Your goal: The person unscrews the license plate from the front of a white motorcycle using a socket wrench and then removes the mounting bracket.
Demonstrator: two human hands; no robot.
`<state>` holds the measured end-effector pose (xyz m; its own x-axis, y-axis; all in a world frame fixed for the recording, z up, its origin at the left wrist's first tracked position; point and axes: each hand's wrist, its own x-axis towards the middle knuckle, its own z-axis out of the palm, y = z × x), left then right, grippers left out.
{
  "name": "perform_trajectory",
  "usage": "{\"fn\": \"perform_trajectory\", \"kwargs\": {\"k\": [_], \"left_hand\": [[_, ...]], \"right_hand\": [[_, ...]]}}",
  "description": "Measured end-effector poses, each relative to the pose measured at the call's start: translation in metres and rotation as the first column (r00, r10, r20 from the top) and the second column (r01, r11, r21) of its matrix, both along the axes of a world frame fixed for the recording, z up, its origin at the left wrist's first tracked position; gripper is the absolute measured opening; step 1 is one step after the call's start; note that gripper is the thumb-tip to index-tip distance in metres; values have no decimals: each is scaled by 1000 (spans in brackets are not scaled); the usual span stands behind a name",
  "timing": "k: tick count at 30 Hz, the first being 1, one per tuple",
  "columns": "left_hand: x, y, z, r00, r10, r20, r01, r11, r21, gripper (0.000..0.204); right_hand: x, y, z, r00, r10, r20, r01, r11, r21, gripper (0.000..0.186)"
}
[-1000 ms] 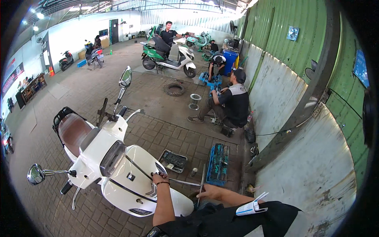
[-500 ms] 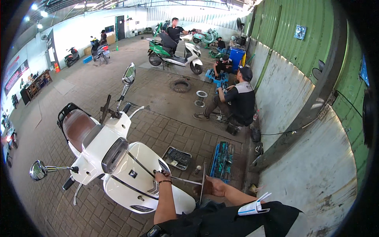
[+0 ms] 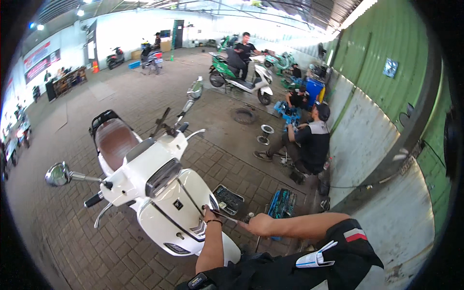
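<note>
A white scooter (image 3: 159, 212) stands at the left centre, its front turned toward me. My left hand (image 3: 210, 213) is closed round the far end of a T-handle wrench (image 3: 228, 217), against the edge of the scooter's front panel. The wrench's metal shaft runs from there to the right, roughly level. My right hand (image 3: 260, 225) is closed on its crossbar; the fingers partly hide the handle. The tip of the wrench is hidden by my left hand and the panel.
An open tool case (image 3: 229, 199) and a blue tool tray (image 3: 282, 210) lie on the paved floor ahead. A person (image 3: 311, 140) sits low by the right wall. A tyre (image 3: 244, 115) and a wheel hub (image 3: 265, 134) lie beyond, near a green-and-white scooter (image 3: 241, 82).
My right hand has gone from open beside the crossbar to closed on it, and the crossbar has turned. My view has shifted, so the scene sits farther right and lower.
</note>
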<state>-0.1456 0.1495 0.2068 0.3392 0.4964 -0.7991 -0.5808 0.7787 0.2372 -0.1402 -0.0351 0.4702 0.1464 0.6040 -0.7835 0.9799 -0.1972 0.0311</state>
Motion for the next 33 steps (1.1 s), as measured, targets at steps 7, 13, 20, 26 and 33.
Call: {"fn": "perform_trajectory", "kwargs": {"k": [7,13,20,26,33], "left_hand": [[-14,4,17,994,91,65,-90,996,-19,32],[7,-14,34,974,131,184,-103,982,-155,40],[-2,19,-42,913,85,400,-80,996,-30,44],[-13,4,29,997,-31,66,30,1000,6,36],[-14,19,2,965,2,261,23,996,-90,30]], "right_hand": [[14,45,-25,996,84,-27,-83,996,39,70],[56,122,-109,906,419,-61,-424,896,-135,32],[11,165,-102,1000,22,17,-21,997,-80,22],[12,155,-90,928,336,162,-311,937,-161,25],[15,138,-126,867,484,117,-484,875,-32,26]]}}
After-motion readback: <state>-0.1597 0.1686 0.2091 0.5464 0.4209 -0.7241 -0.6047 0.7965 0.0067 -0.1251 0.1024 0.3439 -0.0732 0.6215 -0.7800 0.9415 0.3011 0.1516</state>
